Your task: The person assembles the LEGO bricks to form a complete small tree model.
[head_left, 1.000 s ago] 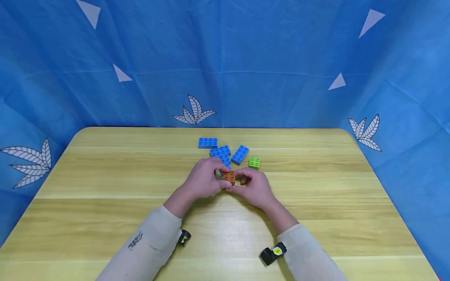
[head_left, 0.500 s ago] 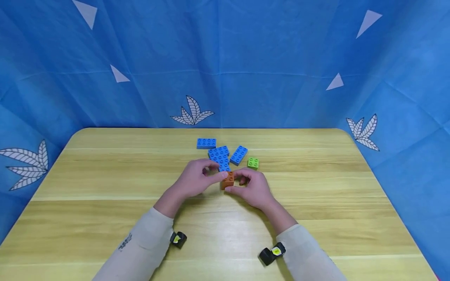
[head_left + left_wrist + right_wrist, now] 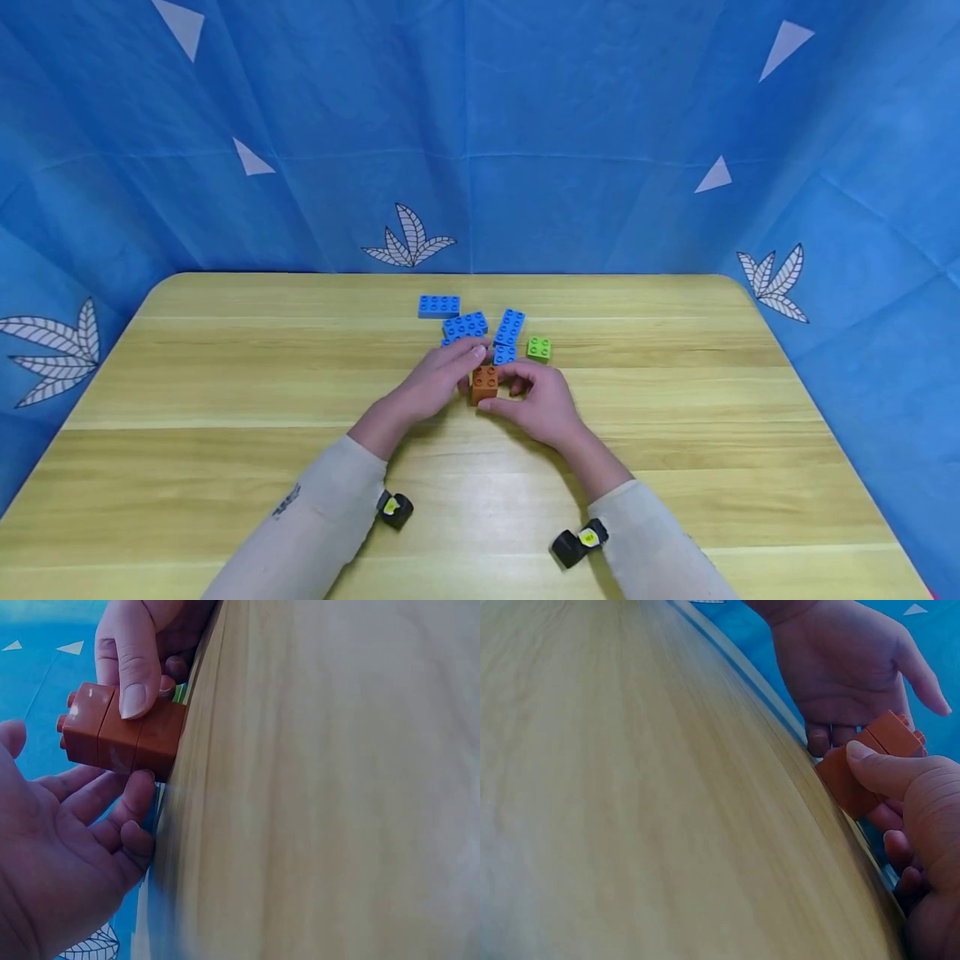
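A stack of three orange-brown bricks (image 3: pixel 484 390) stands upright on the table, studs up. My right hand (image 3: pixel 543 402) pinches it from the right; in the left wrist view the right thumb lies across the middle of the stack (image 3: pixel 116 731). My left hand (image 3: pixel 438 377) is at the stack's left side, thumb raised and fingers loosely bent. Its fingertips come right up to the lower bricks in the left wrist view. Just behind the stack lies a blue brick (image 3: pixel 505 356), near the right fingers. Another blue brick (image 3: pixel 465 323) is partly hidden by the left hand.
More blue bricks lie farther back, one at the left (image 3: pixel 439 307) and one slanted at the right (image 3: pixel 510 326). A small green brick (image 3: pixel 538 348) lies beyond the right hand. The wooden table (image 3: pixel 225 358) ends at a blue curtain (image 3: pixel 570 167).
My left hand has let go of the stack's top and moved forward beside it. A blue brick behind the stack has shifted right. The right hand keeps its hold.
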Tool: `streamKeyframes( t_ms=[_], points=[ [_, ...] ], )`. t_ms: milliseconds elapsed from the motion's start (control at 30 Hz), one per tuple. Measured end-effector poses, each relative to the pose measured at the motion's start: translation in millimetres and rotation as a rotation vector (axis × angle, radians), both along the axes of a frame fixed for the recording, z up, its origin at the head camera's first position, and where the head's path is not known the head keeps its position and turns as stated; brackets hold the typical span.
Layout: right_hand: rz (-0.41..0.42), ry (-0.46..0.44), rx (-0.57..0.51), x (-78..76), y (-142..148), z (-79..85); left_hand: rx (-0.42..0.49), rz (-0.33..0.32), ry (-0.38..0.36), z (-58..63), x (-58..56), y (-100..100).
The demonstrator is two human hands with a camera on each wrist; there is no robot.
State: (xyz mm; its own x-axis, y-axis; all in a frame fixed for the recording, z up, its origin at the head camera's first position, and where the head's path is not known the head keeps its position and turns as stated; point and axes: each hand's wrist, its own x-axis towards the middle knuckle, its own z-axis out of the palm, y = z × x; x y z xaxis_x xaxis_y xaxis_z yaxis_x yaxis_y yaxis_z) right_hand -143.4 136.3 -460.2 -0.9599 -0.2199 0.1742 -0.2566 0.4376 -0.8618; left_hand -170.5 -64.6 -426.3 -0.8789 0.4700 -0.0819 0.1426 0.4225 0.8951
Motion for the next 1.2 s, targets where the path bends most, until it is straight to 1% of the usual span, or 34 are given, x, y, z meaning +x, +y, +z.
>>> streamKeyframes(
  t_ms=[67,100,233,300,400,467,600,767,867,933,1000,1200],
  points=[
    [0.0,0.003,0.0,-0.1,0,0.3,0.008,0.031,0.022,0.6,-1.2,-1],
    [0.001,0.004,0.0,-0.1,0,0.4,0.019,0.059,0.036,0.9,-2.0,-2],
    [-0.01,-0.008,0.003,-0.2,0,-0.4,0.057,0.219,0.116,1.6,-6.0,-9],
    [-0.017,-0.018,0.004,-0.2,0,-0.6,0.061,0.283,0.147,0.5,-8.6,-13],
    [-0.018,-0.026,0.003,0.0,-1,-0.4,0.038,0.337,0.168,-2.7,-12.9,-18],
    [-0.015,-0.024,0.001,0.0,-1,0.0,0.016,0.347,0.164,-5.7,-15.8,-19],
    [-0.011,-0.022,-0.003,-0.1,-1,-0.1,-0.076,0.35,0.156,-11.4,-21.1,-20],
    [-0.018,-0.025,-0.001,-0.4,-1,-0.6,-0.234,0.31,0.201,-15.1,-25.0,-18],
    [-0.023,-0.024,0.0,-0.5,-1,-0.2,-0.29,0.304,0.215,-16.0,-25.4,-16],
    [-0.023,-0.026,0.0,-0.9,-1,-0.6,-0.299,0.318,0.206,-16.5,-25.1,-15],
    [-0.024,-0.032,0.001,-1.1,-1,-1.0,-0.289,0.336,0.195,-16.9,-24.2,-14],
    [-0.033,-0.051,-0.006,-0.4,-1,-1.2,-0.18,0.37,0.15,-15.8,-19.1,-18]
  ],
)
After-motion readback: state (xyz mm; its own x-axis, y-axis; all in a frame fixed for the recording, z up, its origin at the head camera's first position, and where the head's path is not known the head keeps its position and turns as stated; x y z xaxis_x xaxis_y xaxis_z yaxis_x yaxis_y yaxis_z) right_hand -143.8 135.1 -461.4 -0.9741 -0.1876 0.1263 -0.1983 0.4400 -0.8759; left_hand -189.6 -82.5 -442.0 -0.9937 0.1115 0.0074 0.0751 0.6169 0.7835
